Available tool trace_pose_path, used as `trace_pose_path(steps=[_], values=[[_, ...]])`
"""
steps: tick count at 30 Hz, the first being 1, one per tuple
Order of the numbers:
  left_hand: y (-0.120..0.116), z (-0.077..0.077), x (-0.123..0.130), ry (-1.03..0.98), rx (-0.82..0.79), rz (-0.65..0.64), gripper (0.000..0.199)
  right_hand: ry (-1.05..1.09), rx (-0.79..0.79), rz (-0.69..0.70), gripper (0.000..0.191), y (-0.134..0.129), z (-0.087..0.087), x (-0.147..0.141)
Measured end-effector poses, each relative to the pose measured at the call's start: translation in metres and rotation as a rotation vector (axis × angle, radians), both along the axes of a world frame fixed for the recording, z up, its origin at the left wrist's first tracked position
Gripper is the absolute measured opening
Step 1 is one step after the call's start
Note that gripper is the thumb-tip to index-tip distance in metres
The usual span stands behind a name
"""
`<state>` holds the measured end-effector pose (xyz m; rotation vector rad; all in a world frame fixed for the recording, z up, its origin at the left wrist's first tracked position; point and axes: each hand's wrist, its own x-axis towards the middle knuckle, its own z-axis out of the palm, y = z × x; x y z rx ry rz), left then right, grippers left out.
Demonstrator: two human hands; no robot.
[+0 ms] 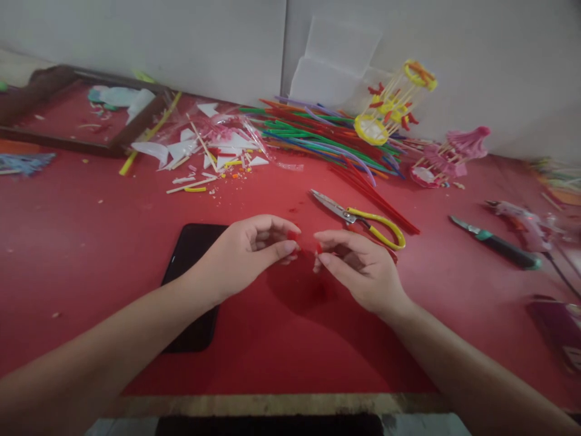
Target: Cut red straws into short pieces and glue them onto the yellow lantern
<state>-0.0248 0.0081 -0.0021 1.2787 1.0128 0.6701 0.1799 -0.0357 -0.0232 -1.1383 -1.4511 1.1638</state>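
Two forearms, two hands, fingers of each pinching one small red piece

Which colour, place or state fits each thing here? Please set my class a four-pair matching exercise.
Things:
1. Scissors
2. Phone-like slab
3. Knife
4. Left hand

Descriptions:
A. Partly hidden by an arm
B. Pinching a small red piece
C. Yellow-handled
D. Green-and-black-handled

Right pairs: 1-C, 2-A, 3-D, 4-B
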Motion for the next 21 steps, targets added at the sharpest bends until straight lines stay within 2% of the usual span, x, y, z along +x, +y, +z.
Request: trace_pose_path(steps=[2,5,8,13,21], values=[[-0.001,0.001,0.002,-0.141,-0.214,0.028,0.025,0.050,-0.046,-0.012,0.017,-0.002,0.002,-0.006],[-0.002,-0.001,0.004,-0.194,-0.326,0.021,0.023,0.098,-0.146,-0.028,0.016,-0.004,0.005,-0.015],[-0.004,-0.003,0.007,-0.201,-0.330,0.014,0.023,0.111,-0.195,-0.041,0.020,-0.005,0.006,-0.018],[-0.006,-0.003,0.008,-0.159,-0.296,0.036,0.027,0.102,-0.159,-0.047,0.016,-0.005,0.005,-0.016],[-0.006,-0.001,0.007,-0.155,-0.298,0.018,0.025,-0.250,0.056,0.023,0.031,-0.008,0.005,-0.008]])
